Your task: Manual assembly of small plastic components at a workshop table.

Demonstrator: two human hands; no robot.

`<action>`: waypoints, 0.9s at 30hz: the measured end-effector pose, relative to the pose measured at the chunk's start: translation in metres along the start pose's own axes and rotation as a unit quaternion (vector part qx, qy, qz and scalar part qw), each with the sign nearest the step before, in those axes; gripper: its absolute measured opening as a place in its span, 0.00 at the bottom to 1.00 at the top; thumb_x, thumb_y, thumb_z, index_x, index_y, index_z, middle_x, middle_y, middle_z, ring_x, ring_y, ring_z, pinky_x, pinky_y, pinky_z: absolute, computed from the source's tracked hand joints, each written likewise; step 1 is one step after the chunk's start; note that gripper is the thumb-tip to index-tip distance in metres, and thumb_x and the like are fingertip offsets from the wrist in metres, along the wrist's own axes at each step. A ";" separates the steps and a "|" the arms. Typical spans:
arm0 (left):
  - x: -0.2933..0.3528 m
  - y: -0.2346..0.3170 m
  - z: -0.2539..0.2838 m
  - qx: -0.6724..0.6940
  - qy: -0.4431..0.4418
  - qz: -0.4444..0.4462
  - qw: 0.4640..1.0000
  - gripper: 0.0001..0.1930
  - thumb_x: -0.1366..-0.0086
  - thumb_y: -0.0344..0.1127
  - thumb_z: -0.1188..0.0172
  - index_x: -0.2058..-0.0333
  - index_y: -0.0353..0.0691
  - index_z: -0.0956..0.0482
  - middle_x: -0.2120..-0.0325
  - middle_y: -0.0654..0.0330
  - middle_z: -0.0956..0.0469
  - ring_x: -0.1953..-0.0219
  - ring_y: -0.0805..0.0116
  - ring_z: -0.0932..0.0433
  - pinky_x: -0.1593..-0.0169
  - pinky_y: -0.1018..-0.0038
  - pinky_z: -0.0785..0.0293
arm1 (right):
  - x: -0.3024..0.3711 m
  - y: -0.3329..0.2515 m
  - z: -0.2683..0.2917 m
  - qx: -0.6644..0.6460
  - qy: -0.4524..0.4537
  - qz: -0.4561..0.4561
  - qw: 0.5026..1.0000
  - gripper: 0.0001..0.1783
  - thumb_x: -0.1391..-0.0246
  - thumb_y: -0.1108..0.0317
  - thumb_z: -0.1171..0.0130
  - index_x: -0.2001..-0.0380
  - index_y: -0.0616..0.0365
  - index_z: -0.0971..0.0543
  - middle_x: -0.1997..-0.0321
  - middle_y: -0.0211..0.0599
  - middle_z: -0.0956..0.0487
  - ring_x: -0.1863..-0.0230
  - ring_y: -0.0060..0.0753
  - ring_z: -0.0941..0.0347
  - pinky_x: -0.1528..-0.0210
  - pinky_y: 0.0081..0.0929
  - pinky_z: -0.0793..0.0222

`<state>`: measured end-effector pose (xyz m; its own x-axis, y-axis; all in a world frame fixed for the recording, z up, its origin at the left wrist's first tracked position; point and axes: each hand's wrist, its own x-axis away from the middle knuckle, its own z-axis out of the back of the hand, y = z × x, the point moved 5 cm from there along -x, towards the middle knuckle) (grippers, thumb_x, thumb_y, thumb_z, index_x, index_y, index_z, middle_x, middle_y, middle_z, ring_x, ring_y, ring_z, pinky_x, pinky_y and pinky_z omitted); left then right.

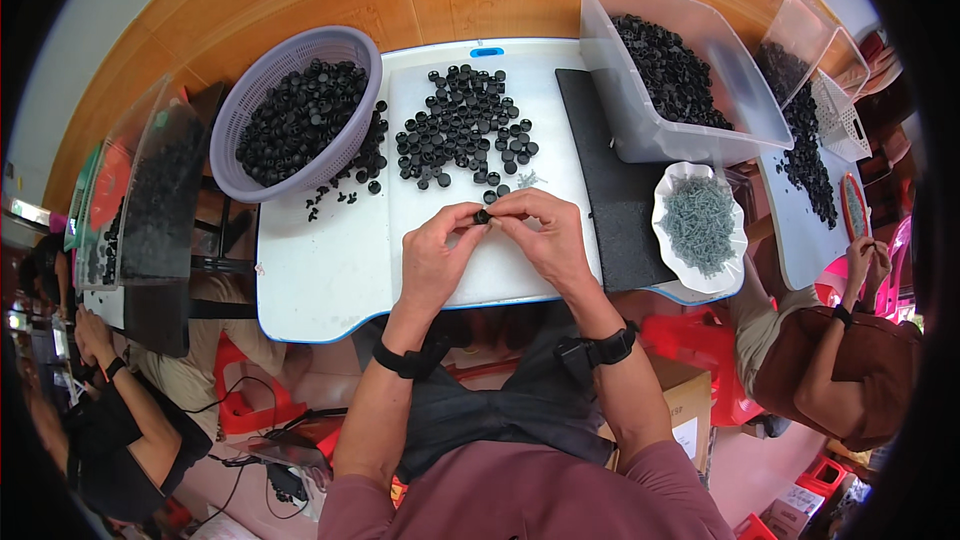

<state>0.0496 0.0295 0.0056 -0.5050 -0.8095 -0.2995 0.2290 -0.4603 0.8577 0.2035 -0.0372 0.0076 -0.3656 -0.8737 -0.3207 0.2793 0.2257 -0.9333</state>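
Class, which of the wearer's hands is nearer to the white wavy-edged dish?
Right. The right hand is left of the dish, with part of the black mat between; the left hand is farther left, beyond the right hand.

room to pass over the front-left tabletop (320, 270); black caps (470, 123), basket (228, 130) and clear bin (700, 143) obstruct the far side.

Orange-brown wall (500, 15) (vertically seamed), pink floor (742, 465), red stools (236, 402), white table (320, 275)

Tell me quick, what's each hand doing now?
Left hand: closed, pinching a small black part.
Right hand: closed, pinching the same small black part.
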 end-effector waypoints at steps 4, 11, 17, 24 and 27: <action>0.000 0.000 0.000 0.003 0.003 0.001 1.000 0.13 0.41 0.28 0.30 0.56 0.35 0.17 0.64 0.55 0.13 0.62 0.65 0.12 0.59 0.73 0.18 | -0.001 -0.002 0.000 0.008 0.000 0.005 1.000 0.08 0.50 0.80 0.32 0.64 0.63 0.13 0.63 0.40 0.14 0.62 0.30 0.18 0.61 0.25 0.23; 0.000 -0.001 -0.001 0.003 0.001 -0.001 1.000 0.13 0.41 0.28 0.30 0.56 0.36 0.18 0.64 0.55 0.13 0.62 0.65 0.12 0.59 0.73 0.18 | 0.001 0.000 0.001 0.008 0.008 -0.001 1.000 0.08 0.50 0.79 0.33 0.64 0.63 0.13 0.63 0.40 0.14 0.63 0.29 0.18 0.61 0.24 0.23; 0.001 -0.002 -0.002 0.029 -0.004 0.035 0.999 0.14 0.40 0.25 0.31 0.55 0.33 0.18 0.64 0.56 0.13 0.60 0.69 0.13 0.56 0.76 0.19 | 0.000 -0.003 0.000 0.005 -0.001 0.019 1.000 0.08 0.50 0.79 0.33 0.65 0.62 0.13 0.63 0.39 0.14 0.64 0.28 0.18 0.62 0.24 0.23; 0.000 -0.005 -0.002 -0.009 -0.010 0.019 1.000 0.15 0.40 0.29 0.29 0.55 0.35 0.19 0.64 0.53 0.13 0.60 0.63 0.12 0.58 0.72 0.18 | 0.000 -0.003 0.001 0.005 -0.003 0.010 1.000 0.08 0.49 0.80 0.33 0.64 0.62 0.13 0.63 0.39 0.14 0.64 0.28 0.18 0.61 0.24 0.23; 0.000 -0.004 -0.003 -0.014 -0.011 0.003 1.000 0.15 0.40 0.29 0.30 0.54 0.35 0.19 0.64 0.53 0.13 0.60 0.62 0.12 0.59 0.71 0.18 | 0.000 -0.001 0.001 0.002 -0.003 -0.004 1.000 0.08 0.49 0.80 0.34 0.64 0.62 0.13 0.63 0.39 0.14 0.63 0.28 0.18 0.61 0.24 0.23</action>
<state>0.0512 0.0298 0.0011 -0.5219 -0.8038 -0.2855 0.2549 -0.4664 0.8471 0.2039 -0.0379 0.0091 -0.3634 -0.8776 -0.3125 0.2804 0.2169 -0.9351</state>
